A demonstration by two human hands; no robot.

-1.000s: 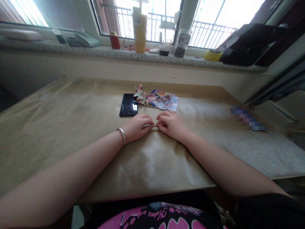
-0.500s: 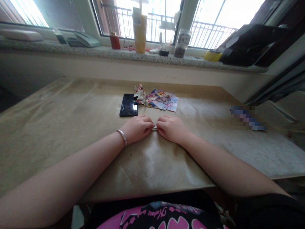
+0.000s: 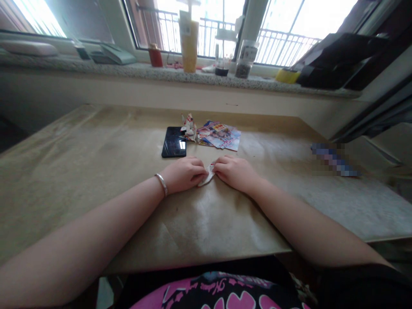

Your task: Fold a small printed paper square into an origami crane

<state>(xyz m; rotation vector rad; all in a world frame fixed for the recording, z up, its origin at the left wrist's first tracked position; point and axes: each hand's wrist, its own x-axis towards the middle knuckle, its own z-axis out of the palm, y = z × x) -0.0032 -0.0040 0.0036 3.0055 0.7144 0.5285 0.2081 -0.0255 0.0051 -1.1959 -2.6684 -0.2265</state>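
Between my two hands is a small piece of whitish paper [image 3: 208,175] with a bit of red print, partly covered by my fingers. My left hand [image 3: 184,174], with a silver bangle at the wrist, pinches its left side. The fingers of my right hand [image 3: 236,173] are closed on its upper right side. Both hands rest low over the tabletop. Just beyond them lie a black phone [image 3: 174,142], a crumpled printed paper piece [image 3: 189,128] that touches the phone, and a small pile of colourful printed sheets [image 3: 220,135].
A tan cover [image 3: 96,171] lies over the table. At the right sits a blurred-out bluish item [image 3: 334,160]. Along the stone windowsill [image 3: 138,71] stand a red container [image 3: 155,56], a tall yellow container [image 3: 189,45], a clear jar [image 3: 246,59] and a black bag [image 3: 341,60].
The paper between my hands now shows more of its surface and is tilted, its lower left end toward me. My left hand has shifted slightly left.
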